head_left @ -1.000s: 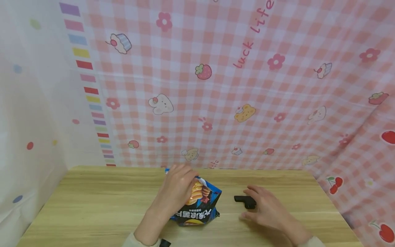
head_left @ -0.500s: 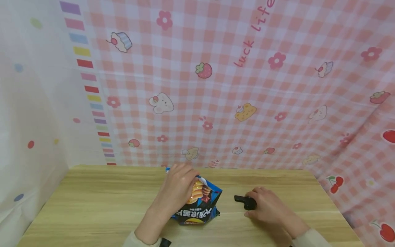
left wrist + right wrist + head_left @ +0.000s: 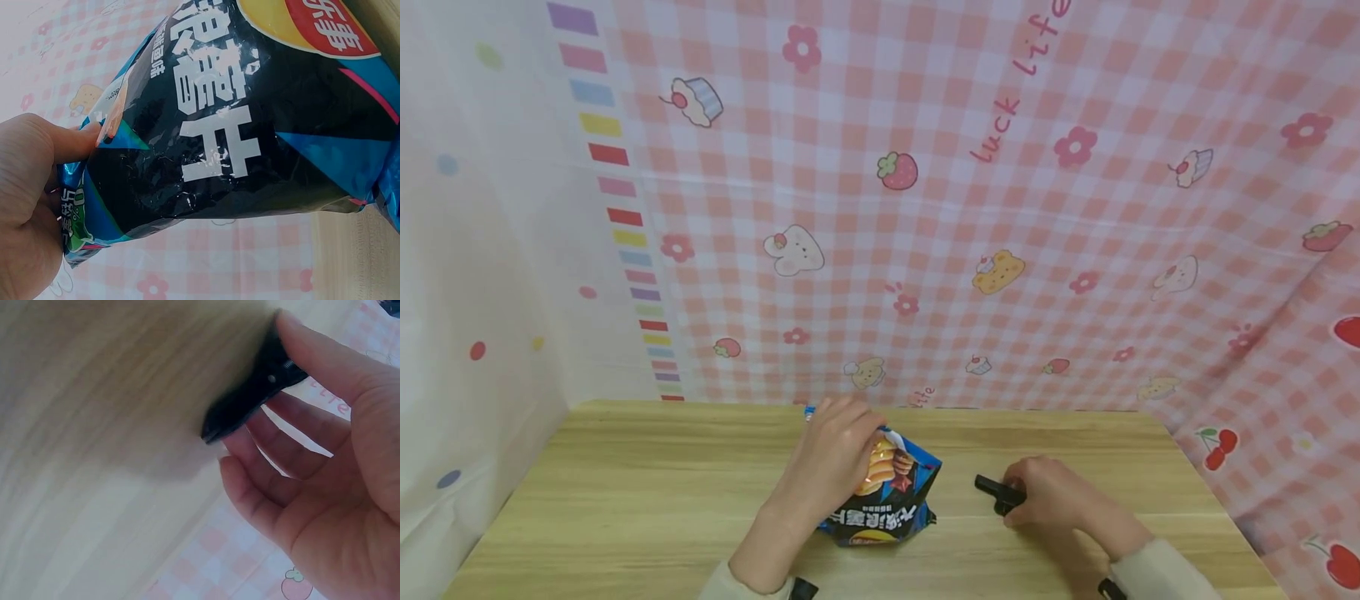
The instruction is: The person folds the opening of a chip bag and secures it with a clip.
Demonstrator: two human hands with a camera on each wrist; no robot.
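Note:
A blue and black bag of potato chips [image 3: 880, 504] stands on the wooden table near its middle. My left hand [image 3: 831, 462] grips the bag along one end. In the left wrist view, the thumb presses the front of the chip bag [image 3: 219, 125] while the other fingers are partly hidden behind it. To the right, my right hand [image 3: 1052, 496] pinches a black clip [image 3: 1003, 493] just over the table. The right wrist view shows the black clip [image 3: 250, 390] between the thumb and fingers, its pivot visible and its narrow jaws together.
The wooden table [image 3: 647, 483] runs back to a pink checked cloth [image 3: 850, 217] hung as a wall. White cloth [image 3: 482, 275] hangs at the left, and a cloth with cherry prints [image 3: 1300, 417] covers the right side.
My right hand has closed its fingers and thumb on the black clip, which has turned slightly and shifted a little right. The left hand and the chip bag look the same.

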